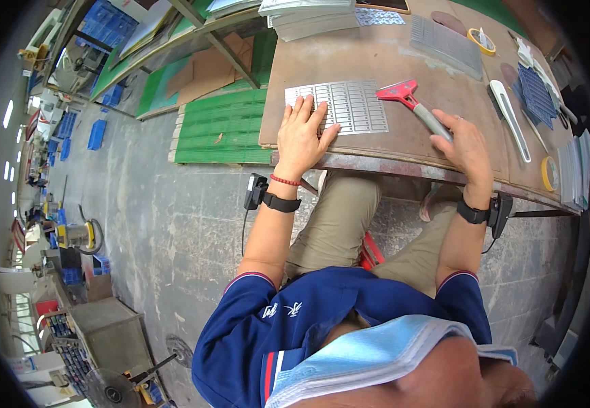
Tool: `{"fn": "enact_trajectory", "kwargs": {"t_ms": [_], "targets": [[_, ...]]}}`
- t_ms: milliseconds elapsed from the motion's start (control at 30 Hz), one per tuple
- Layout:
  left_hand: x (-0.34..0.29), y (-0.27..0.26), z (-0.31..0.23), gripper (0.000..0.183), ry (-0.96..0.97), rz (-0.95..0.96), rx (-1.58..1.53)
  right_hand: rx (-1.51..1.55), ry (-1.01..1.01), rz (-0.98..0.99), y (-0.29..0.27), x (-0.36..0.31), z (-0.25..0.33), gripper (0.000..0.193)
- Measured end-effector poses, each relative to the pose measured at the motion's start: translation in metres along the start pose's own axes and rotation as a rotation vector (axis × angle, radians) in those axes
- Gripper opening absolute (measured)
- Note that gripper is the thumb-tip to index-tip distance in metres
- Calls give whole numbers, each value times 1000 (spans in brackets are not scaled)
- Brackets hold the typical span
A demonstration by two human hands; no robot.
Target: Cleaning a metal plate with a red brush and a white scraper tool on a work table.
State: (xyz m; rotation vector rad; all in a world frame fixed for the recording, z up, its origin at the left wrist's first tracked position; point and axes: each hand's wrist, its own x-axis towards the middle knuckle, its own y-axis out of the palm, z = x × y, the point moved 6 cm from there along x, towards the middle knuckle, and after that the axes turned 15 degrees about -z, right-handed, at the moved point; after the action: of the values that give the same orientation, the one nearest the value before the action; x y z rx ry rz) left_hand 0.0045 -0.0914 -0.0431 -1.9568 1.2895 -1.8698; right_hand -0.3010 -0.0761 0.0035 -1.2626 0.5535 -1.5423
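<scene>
A white sheet point(370, 112) printed with a grid of small cells lies flat on the brown tabletop, close to its near edge. My left hand point(300, 136) presses down on the sheet's left part with its fingers spread, covering some of the cells. A scraper point(425, 117) with a wide red head and a grey handle is in my right hand point(468, 146), whose fingers close round the handle's end. The scraper's head rests at or just over the sheet's upper right corner; I cannot tell if it touches.
A paper stack point(312, 17) and a clear plastic sheet stack point(446, 46) stand at the back. On the right are a white-handled cutter point(510, 121), a blue grid piece point(537, 97), yellow tape rolls point(549, 174) and more stacked sheets point(576, 170). Green pallets point(223, 132) stand left of the table.
</scene>
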Motion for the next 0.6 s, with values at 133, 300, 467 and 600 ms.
{"fn": "enact_trajectory", "kwargs": {"t_ms": [133,300,467,600], "targets": [[0,-1,-1,48,3,-14,-11,37,108,122,-2,-12,-8,52],[0,0,1,49,-3,-21,-20,15,77,-65,5,-57,-17,53],[1,1,0,49,-3,-21,-28,109,99,-273,-18,-73,4,48],[-1,1,2,51,-28,7,-40,134,89,-355,-50,-82,21,44]]}}
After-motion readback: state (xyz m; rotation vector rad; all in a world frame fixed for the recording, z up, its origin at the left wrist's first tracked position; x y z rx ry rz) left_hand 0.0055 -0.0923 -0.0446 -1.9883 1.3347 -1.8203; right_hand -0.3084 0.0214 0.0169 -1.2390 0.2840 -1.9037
